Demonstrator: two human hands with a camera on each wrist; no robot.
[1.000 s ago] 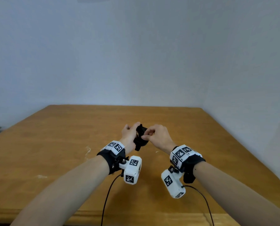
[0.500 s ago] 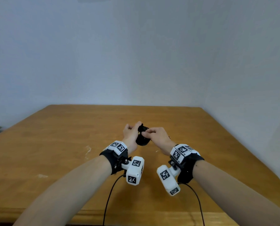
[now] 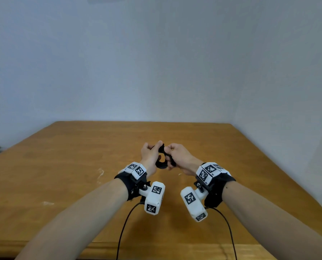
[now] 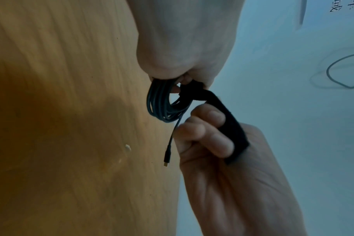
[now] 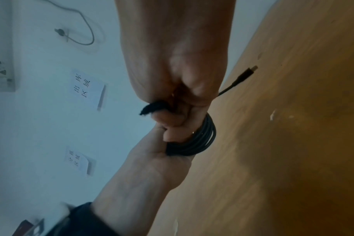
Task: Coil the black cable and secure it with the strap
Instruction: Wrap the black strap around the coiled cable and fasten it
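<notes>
The black cable (image 3: 161, 162) is wound into a small coil that hangs between my two hands above the wooden table (image 3: 62, 166). My left hand (image 3: 152, 149) grips the top of the coil (image 4: 162, 102). A black fabric strap (image 4: 222, 115) runs from the coil across my right hand (image 4: 208, 135), whose fingers are curled round it. In the right wrist view the strap's end (image 5: 152, 108) pokes out of my right fist (image 5: 178, 76), just above the coil (image 5: 198, 140). One loose cable end with its plug (image 4: 167, 157) dangles below the coil.
Thin black wires (image 3: 124, 229) run from the wrist cameras over the table's near edge. A pale chip (image 3: 100, 173) marks the tabletop left of my hands. The wall (image 3: 156, 72) stands behind the far edge; paper notes (image 5: 87, 89) hang on it.
My hands have drawn closer together and turned. The coil now hangs lower between my palms, and my right fist has closed in against the left hand with the strap.
</notes>
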